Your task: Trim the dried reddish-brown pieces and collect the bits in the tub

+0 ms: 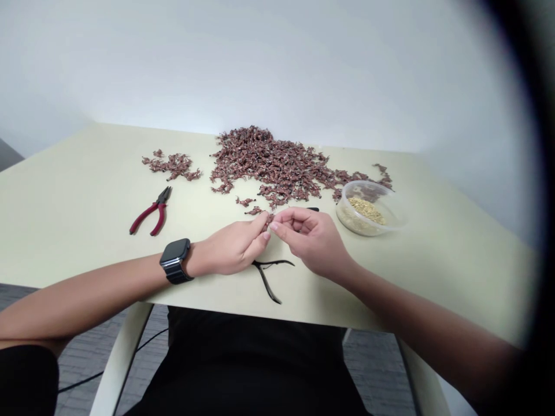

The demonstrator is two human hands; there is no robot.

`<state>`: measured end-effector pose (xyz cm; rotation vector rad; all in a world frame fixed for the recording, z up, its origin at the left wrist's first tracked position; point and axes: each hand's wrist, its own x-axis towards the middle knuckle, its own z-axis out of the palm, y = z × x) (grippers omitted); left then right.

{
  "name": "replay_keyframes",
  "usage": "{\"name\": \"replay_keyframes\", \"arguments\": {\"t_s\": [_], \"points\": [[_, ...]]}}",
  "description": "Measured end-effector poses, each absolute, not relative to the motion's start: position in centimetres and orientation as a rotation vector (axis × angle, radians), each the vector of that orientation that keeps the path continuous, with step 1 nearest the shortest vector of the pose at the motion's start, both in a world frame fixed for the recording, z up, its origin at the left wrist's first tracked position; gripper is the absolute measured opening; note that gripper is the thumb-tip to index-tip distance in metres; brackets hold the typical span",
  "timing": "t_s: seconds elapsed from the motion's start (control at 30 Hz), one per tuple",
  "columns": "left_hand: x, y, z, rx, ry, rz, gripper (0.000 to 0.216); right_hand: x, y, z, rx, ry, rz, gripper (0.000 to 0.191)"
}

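My left hand [234, 247], with a black watch [175, 259] on its wrist, is closed in a pinch on a small reddish-brown figurine [270, 218]. Most of that piece is covered by the fingers. My right hand [315, 240] meets it there, thumb and index fingertip pinched together at the figurine. Whatever lies between those right fingertips is too small to make out. Black-handled nippers [267, 282] rest on the table just below, their head hidden by my left hand. Two loose figurines [245, 201] lie just beyond my fingers.
Behind my hands spreads a big heap of similar figurines [271, 164], with a smaller cluster [176, 165] at left. Red-handled pliers [151, 212] lie open below that cluster. A clear plastic bowl [392, 216] holding small gold-coloured pieces [366, 211] stands at right. A black object [314, 209] pokes out behind my right hand.
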<state>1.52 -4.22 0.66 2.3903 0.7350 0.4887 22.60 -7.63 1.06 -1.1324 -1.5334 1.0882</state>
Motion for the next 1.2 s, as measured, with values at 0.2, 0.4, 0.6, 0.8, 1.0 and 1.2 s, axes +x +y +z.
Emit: {"name": "replay_keyframes", "arguments": {"t_s": [0.2, 0.4, 0.6, 0.8, 1.0, 1.2], "points": [[1.8, -4.6, 0.7, 2.223, 0.690, 0.527, 0.031, 22.0, -8.1, 0.6, -1.091, -1.591, 0.818, 0.013], [1.8, -4.8, 0.7, 2.270, 0.665, 0.561, 0.029, 21.5, -8.6, 0.5, -1.090, -1.614, 0.680, 0.012], [1.4, -3.8, 0.9, 2.676, 0.802, 0.434, 0.033, 21.6, -8.6, 1.0, -1.129, -1.366, 1.195, 0.022], [1.3, -3.0, 1.0, 2.925, 0.786, 0.346, 0.036, 22.3, -7.8, 1.9, -1.031, -1.120, 1.773, 0.030], [1.3, -3.6, 1.4, 2.692, 0.795, 0.389, 0.037, 22.7, -7.4, 1.2, -0.962, -1.173, 1.743, 0.025], [1.2, -3.7, 1.2, 2.605, 0.787, 0.424, 0.034, 22.7, -7.4, 0.8, -0.993, -1.223, 1.600, 0.029]]}}
